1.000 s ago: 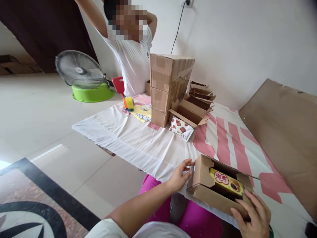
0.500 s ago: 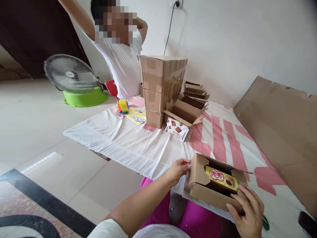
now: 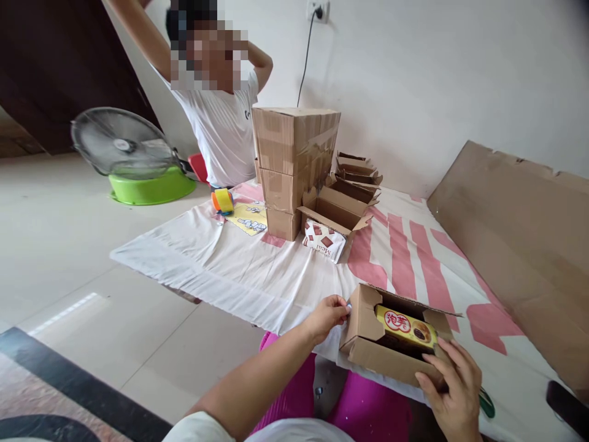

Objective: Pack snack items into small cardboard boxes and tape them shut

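An open cardboard box (image 3: 391,362) lies at the table's near edge, with a yellow snack box (image 3: 407,328) inside it. At the box's left end, my left hand (image 3: 329,319) has its fingers pinched together on a small bluish-white piece, too small to name. My right hand (image 3: 453,380) rests on the box's right end, fingers spread over its near side and rim. Beyond, a white and brown packet (image 3: 323,240) leans against another open box (image 3: 338,212).
Taped cartons (image 3: 280,147) stand stacked mid-table, with more open boxes (image 3: 356,184) beside them. Tape rolls (image 3: 223,201) lie left. A cardboard sheet (image 3: 515,245) leans at right. Another person (image 3: 216,135) sits behind; a fan (image 3: 123,145) stands left.
The view has shifted slightly, so the scene sits a little further left. Both hands keep nearly the same places on the box. The other person's arms have moved slightly.
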`<action>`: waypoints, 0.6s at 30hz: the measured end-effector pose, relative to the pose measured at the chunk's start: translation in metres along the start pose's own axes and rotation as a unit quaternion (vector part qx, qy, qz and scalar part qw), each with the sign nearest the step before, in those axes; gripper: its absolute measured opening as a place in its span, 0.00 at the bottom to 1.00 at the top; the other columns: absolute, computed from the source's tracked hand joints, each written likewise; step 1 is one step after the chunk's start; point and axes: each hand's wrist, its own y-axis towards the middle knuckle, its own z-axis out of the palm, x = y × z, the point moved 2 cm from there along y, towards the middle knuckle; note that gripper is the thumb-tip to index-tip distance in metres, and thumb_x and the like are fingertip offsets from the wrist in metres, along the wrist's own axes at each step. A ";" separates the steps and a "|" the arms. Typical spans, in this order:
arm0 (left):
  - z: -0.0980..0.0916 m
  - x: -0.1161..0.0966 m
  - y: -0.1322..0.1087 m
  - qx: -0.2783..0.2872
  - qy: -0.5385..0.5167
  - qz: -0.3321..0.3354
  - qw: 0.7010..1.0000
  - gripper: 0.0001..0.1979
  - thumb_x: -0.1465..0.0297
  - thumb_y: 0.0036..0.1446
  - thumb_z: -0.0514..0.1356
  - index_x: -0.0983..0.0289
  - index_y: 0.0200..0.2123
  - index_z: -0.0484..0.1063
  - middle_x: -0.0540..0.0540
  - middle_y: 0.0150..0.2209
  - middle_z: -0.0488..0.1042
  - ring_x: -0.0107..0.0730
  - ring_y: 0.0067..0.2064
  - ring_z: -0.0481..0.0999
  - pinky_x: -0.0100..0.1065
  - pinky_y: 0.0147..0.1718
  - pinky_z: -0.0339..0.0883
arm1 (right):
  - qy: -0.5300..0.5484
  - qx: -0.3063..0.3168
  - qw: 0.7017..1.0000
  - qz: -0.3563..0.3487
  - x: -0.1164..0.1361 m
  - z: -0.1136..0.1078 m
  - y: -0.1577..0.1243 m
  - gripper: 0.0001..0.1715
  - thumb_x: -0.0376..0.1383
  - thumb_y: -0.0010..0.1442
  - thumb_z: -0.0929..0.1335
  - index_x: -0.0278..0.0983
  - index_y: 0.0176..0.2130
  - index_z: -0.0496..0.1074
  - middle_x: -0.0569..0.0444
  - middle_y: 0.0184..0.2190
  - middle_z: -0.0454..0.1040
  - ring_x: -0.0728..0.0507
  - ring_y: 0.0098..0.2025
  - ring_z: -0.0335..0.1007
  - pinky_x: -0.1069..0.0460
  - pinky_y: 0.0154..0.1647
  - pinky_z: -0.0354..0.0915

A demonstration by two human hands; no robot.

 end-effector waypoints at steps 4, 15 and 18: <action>-0.003 -0.007 -0.008 -0.027 0.009 0.058 0.998 0.21 0.60 0.36 0.72 0.63 0.24 0.64 0.46 0.21 0.66 0.23 0.25 0.64 0.28 0.27 0.55 | -0.002 0.000 1.000 0.003 0.000 0.000 0.003 0.14 0.47 0.60 0.68 0.38 0.39 0.72 0.43 0.51 0.68 0.31 0.56 0.62 0.35 0.54 0.59; 0.044 -0.033 -0.120 0.174 0.317 0.477 0.801 0.08 0.80 0.57 0.54 0.60 0.35 0.62 0.53 0.31 0.69 0.32 0.34 0.69 0.34 0.33 0.64 | 0.091 0.002 0.996 0.022 0.079 -0.046 0.037 0.23 0.48 0.61 0.67 0.39 0.51 0.67 0.45 0.44 0.72 0.35 0.52 0.65 0.39 0.49 0.66; 0.058 -0.019 -0.122 0.225 0.377 0.493 0.751 0.12 0.83 0.54 0.55 0.60 0.35 0.61 0.52 0.30 0.70 0.32 0.34 0.70 0.33 0.32 0.64 | 0.212 0.062 0.975 0.009 0.102 -0.047 0.044 0.19 0.48 0.63 0.64 0.38 0.46 0.68 0.50 0.33 0.73 0.40 0.41 0.68 0.43 0.41 0.69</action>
